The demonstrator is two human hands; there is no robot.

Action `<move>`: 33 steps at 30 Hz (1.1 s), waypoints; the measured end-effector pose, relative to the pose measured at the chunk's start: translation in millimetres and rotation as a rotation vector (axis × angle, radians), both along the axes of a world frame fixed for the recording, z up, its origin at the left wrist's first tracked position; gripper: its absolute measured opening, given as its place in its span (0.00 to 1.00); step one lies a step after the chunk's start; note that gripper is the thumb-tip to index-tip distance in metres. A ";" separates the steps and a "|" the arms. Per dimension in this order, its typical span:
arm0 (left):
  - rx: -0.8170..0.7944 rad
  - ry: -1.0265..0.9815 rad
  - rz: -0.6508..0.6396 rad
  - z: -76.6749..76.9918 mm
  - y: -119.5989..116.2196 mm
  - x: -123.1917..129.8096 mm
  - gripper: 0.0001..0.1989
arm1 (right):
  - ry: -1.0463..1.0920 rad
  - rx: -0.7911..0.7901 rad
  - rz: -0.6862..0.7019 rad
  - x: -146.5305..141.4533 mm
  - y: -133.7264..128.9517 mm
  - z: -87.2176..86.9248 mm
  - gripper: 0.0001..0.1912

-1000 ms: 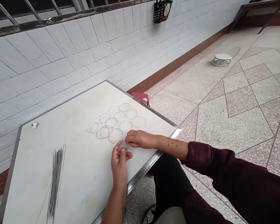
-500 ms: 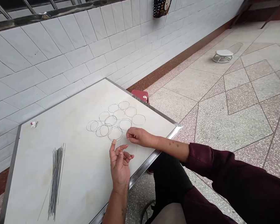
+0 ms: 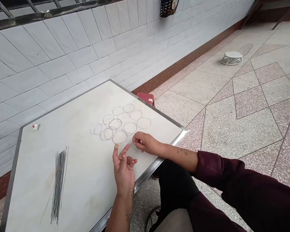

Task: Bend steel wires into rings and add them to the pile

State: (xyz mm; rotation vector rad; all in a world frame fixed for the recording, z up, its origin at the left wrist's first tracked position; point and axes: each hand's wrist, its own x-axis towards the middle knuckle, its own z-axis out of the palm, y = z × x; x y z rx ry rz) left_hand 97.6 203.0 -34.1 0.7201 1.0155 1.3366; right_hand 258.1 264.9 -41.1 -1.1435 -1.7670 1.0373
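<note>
My left hand (image 3: 124, 172), palm up near the table's front edge, has its thumb pinched against a finger on a thin wire (image 3: 130, 143). A tan wrap covers the tip of its raised index finger. To the right, my right hand (image 3: 147, 143) grips the same wire in closed fingertips. The wire curves between the two hands, and much of it is hard to see. Just beyond my hands, several thin wire rings (image 3: 121, 123) lie flat, some overlapping. A bundle of straight grey wires (image 3: 58, 187) rests to the left.
The white table (image 3: 87, 174) has a metal edge and stands by a tiled wall (image 3: 82, 53). A small white and red object (image 3: 36, 127) sits at its far left corner. Past the table are a red stool (image 3: 146, 97) and a low white seat (image 3: 232, 56).
My right hand has shifted slightly right, and the fingers of my left hand have moved closer to the thumb. The view has shifted a little; the rings and the bundle stay put.
</note>
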 end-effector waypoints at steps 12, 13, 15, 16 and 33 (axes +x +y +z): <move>0.010 -0.115 -0.011 -13.5 -8.9 9.1 0.24 | 0.069 -0.112 -0.216 -5.6 -4.5 -2.0 0.03; 0.001 -0.116 0.002 -13.7 -8.1 9.1 0.23 | 0.076 -0.123 -0.218 -6.2 -5.0 -1.7 0.03; -0.015 -0.123 0.024 -13.8 -6.0 8.2 0.22 | 0.087 -0.146 -0.222 -7.3 -6.2 -0.7 0.03; -0.022 -0.128 0.034 -13.8 -5.1 7.6 0.22 | 0.092 -0.157 -0.223 -7.9 -6.9 -0.2 0.03; -0.084 -0.090 0.041 -21.5 -4.5 4.0 0.19 | -0.338 -0.112 -0.341 7.7 3.4 -2.2 0.02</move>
